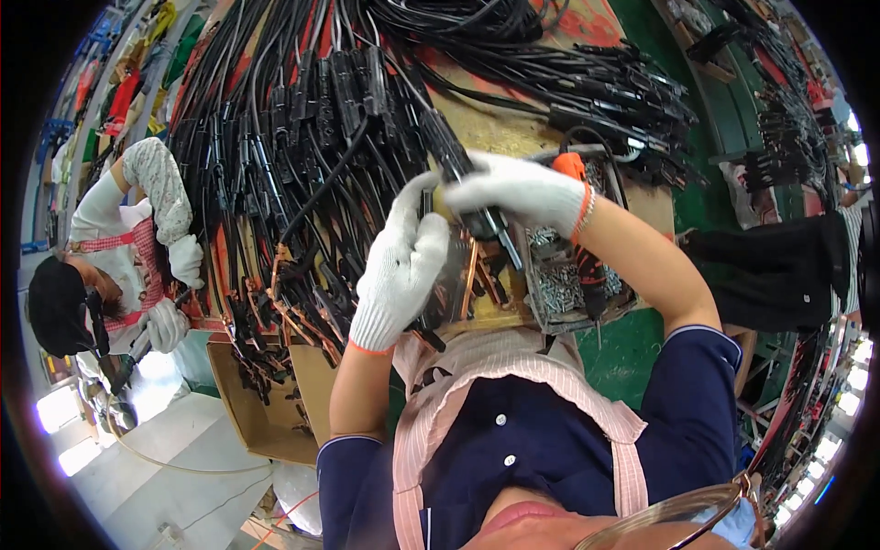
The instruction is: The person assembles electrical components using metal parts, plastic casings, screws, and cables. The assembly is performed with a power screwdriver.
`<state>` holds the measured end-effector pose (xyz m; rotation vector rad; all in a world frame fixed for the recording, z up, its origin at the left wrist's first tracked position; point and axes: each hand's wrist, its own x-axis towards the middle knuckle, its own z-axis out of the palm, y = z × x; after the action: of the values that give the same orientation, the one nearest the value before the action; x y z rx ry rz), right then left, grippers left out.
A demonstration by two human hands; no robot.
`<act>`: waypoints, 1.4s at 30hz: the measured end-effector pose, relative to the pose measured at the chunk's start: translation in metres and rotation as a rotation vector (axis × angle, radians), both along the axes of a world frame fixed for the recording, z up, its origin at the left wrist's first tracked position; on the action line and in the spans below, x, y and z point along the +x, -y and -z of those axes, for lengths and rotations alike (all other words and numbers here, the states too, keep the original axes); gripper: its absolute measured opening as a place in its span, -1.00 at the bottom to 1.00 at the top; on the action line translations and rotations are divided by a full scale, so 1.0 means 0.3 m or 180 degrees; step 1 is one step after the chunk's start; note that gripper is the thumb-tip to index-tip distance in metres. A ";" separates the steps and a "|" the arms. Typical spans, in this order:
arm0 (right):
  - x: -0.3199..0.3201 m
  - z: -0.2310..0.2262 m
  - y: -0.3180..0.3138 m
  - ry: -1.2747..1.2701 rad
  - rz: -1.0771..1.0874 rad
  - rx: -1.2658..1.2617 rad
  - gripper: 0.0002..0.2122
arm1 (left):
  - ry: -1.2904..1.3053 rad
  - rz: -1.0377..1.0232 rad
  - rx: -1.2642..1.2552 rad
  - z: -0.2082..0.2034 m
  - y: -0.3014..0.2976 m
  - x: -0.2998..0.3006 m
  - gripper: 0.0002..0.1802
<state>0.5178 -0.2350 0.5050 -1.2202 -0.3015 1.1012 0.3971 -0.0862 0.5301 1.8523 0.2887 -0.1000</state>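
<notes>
My right hand (518, 192), in a white knit glove, is closed around a black ribbed handle (443, 142). A cable runs from the handle's upper end, and a dark rod with a shiny part (504, 240) sticks out below my fingers. Close beside it on the left, my gloved left hand (399, 266) is raised with thumb and fingers apart. A dark shape shows in that gap; whether it is touched cannot be made out. Left of my hands lies a dense pile of black handles (321, 119) on cables, with copper-coloured clamp parts (289, 312) at its near end.
An orange-and-black power screwdriver (588, 275) rests across a tray of screws (559, 286) by my right forearm. More black cables (623, 92) lie at the far right. A cardboard box (261, 431) stands low on the left. Another person's gloved hands (174, 298) work at the left edge.
</notes>
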 end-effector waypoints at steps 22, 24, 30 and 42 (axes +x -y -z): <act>0.167 -0.004 -0.232 -0.1272 0.1180 0.1143 -0.85 | 0.0573 -0.0828 -0.0446 0.004 0.024 0.007 -0.53; 0.167 0.003 -0.248 -0.1102 0.1477 0.1176 -0.87 | 0.0583 -0.0929 -0.0316 0.005 0.002 0.017 -0.53; 0.197 0.042 -0.290 -0.1234 0.1557 0.1501 -0.88 | 0.0400 -0.1012 -0.0436 0.004 -0.025 0.023 -0.53; 0.238 0.082 -0.300 -0.1545 0.1667 0.1335 -0.89 | 0.0393 -0.0853 -0.0009 0.046 -0.025 0.017 -0.54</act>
<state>0.5893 -0.1449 0.4803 -0.5792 0.1539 0.7861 0.4022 -0.0788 0.5162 1.7918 0.4467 0.1975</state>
